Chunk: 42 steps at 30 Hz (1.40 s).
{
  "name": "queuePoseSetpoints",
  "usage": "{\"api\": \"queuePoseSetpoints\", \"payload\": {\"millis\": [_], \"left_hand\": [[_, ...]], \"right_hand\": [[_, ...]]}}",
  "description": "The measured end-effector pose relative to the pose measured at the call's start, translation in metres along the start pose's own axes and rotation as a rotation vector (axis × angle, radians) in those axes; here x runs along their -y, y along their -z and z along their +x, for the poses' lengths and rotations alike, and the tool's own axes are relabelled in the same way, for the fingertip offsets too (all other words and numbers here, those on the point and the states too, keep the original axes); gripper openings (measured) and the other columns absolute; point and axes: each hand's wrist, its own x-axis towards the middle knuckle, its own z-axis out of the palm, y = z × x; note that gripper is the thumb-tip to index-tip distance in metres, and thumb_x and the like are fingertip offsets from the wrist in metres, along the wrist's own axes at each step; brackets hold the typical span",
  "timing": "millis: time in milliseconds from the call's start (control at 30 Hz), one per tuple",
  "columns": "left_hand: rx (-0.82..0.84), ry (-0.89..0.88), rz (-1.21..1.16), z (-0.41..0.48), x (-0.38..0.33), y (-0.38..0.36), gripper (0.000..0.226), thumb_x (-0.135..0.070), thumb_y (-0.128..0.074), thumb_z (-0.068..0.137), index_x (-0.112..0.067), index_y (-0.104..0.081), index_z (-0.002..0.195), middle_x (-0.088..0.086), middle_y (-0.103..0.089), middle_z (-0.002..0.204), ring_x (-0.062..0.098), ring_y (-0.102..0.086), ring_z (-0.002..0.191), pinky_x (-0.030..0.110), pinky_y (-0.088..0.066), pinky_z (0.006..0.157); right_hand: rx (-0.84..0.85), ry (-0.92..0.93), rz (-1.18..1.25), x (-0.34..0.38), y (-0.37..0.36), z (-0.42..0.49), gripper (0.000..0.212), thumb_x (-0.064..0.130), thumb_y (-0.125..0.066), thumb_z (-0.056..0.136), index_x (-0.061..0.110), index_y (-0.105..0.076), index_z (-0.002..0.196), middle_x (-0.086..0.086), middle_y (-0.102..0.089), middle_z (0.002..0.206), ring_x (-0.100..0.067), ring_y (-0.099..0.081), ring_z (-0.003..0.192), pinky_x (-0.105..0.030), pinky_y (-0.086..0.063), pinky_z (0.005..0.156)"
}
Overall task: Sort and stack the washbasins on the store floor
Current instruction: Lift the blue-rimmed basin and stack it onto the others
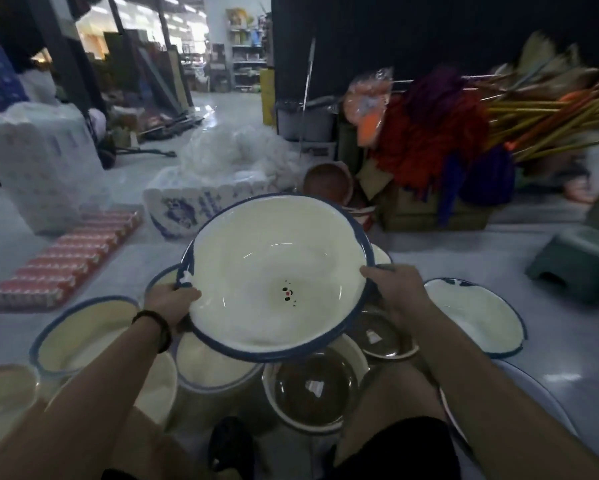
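Observation:
I hold a large cream enamel washbasin (pixel 273 271) with a blue rim and a small flower mark inside, raised and tilted above the floor. My left hand (pixel 173 303) grips its left rim and my right hand (pixel 391 289) grips its right rim. Below it stand more cream blue-rimmed basins: one at the left (pixel 79 334), one under the held basin (pixel 215 368), one at the right (pixel 478 317). Two basins with dark brown insides (pixel 311 393) (pixel 377 337) sit near my knee.
A green plastic stool (pixel 575 261) stands at the right. Mops and brooms (pixel 464 133) pile up at the back right over cardboard boxes. A white and blue tub (pixel 194 209), a wrapped white bundle (pixel 45 161) and red packs (pixel 69 254) lie to the left.

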Motion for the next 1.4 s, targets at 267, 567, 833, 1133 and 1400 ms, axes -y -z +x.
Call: {"api": "queuePoseSetpoints", "payload": {"millis": [267, 567, 833, 1133, 1400], "left_hand": [[0.227, 0.004, -0.063, 0.016, -0.031, -0.118, 0.016, 0.000, -0.071, 0.084, 0.001, -0.071, 0.100, 0.027, -0.073, 0.106, 0.044, -0.073, 0.091, 0.069, -0.059, 0.072], [0.469, -0.237, 0.232, -0.006, -0.086, -0.234, 0.011, -0.016, -0.077, 0.086, -0.014, -0.075, 0.097, 0.011, -0.076, 0.090, 0.031, -0.073, 0.082, 0.043, -0.063, 0.073], [0.698, 0.154, -0.132, -0.057, -0.010, -0.396, 0.081, -0.031, -0.096, 0.063, -0.028, -0.049, 0.128, 0.012, -0.070, 0.115, 0.042, -0.071, 0.099, 0.062, -0.061, 0.079], [0.682, 0.188, -0.132, -0.001, 0.043, -0.548, 0.049, -0.008, -0.072, 0.078, -0.023, -0.056, 0.122, 0.016, -0.070, 0.119, 0.041, -0.069, 0.101, 0.062, -0.062, 0.074], [0.913, 0.189, -0.096, 0.069, 0.046, -0.689, 0.053, -0.021, -0.077, 0.092, -0.021, -0.052, 0.138, 0.014, -0.069, 0.124, 0.039, -0.074, 0.096, 0.053, -0.064, 0.070]], "right_hand": [[-0.148, -0.100, 0.223, -0.023, 0.066, -0.027, 0.032, 0.025, -0.080, 0.092, 0.006, -0.071, 0.116, -0.018, -0.077, 0.104, -0.036, -0.078, 0.080, -0.050, -0.067, 0.069], [-0.421, -0.155, 0.267, -0.043, 0.175, -0.033, 0.017, 0.026, -0.069, 0.100, 0.010, -0.072, 0.107, -0.021, -0.074, 0.100, -0.042, -0.074, 0.082, -0.044, -0.064, 0.057], [-0.595, -0.175, 0.567, -0.094, 0.180, 0.048, 0.024, 0.002, -0.068, 0.098, 0.008, -0.062, 0.120, -0.018, -0.070, 0.114, -0.041, -0.069, 0.102, -0.046, -0.066, 0.060], [-0.701, -0.329, 0.547, -0.168, 0.232, 0.159, 0.022, 0.016, -0.073, 0.098, 0.002, -0.069, 0.115, -0.021, -0.078, 0.102, -0.043, -0.079, 0.081, -0.057, -0.067, 0.071], [-0.747, -0.305, 0.638, -0.216, 0.301, 0.286, 0.033, 0.001, -0.070, 0.099, 0.004, -0.059, 0.130, -0.022, -0.074, 0.109, -0.035, -0.081, 0.072, -0.056, -0.067, 0.073]]}}
